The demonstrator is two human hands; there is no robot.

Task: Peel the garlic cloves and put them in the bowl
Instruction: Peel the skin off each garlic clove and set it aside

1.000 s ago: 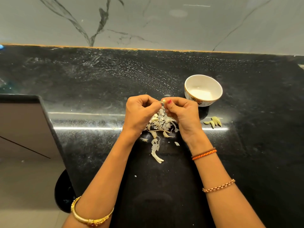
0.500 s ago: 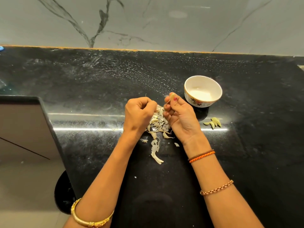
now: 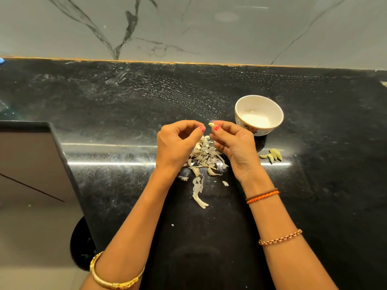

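the right hand (image 3: 234, 147) pinches a small pale garlic clove (image 3: 211, 124) between thumb and forefinger, at the top of the hand, and the clove looks peeled or almost peeled, though it is too small to be sure. its long axis lies roughly from 10 o'clock to 4 o'clock, and the free tip points toward the left hand (image 3: 178, 143). the left hand is just beside it at 9 o'clock, with the fingers curled inward and the thumb tip near the clove but not touching; whether it holds a bit of skin i cannot tell. the bowl (image 3: 259, 115) stands on the black counter (image 3: 104, 101) at about 2 o'clock from the clove, near the right hand and well closer to it than to the left one, so the right hand seems the natural one to carry the clove there. the bowl looks empty inside. under both hands lies a heap of peels (image 3: 204, 158), and a few greenish cloves (image 3: 272, 155) lie at 4 o'clock from the right hand, below the bowl.
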